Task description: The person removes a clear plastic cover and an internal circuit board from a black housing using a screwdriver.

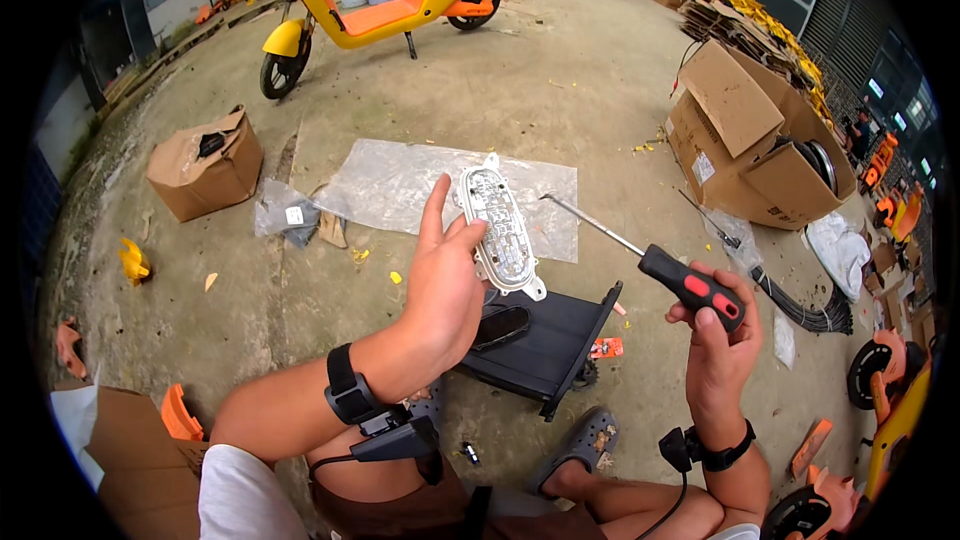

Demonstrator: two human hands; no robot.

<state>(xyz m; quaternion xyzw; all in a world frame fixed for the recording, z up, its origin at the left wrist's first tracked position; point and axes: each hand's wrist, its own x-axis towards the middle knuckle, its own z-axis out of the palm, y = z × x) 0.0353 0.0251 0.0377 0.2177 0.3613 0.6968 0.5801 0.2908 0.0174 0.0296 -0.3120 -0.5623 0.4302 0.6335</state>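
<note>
My left hand (440,275) grips an oval white housing (498,230) by its left edge, thumb across the front, index finger raised. Inside the housing lies a silvery panel that looks like a circuit board, and small tabs stick out at its ends. To the right, my right hand (722,340) is closed round the black and red handle of a screwdriver (690,285). The shaft points up and left, and its tip, which looks bent, is apart from the housing. Below the housing stands a black folding stool or panel (545,350) with a dark oval piece (502,328) on it.
A clear plastic sheet (390,180) lies on the concrete floor. Cardboard boxes stand at left (205,165) and right (720,135). Ahead is a yellow and orange scooter (390,20). A black cable bundle (805,310) and orange parts lie at right.
</note>
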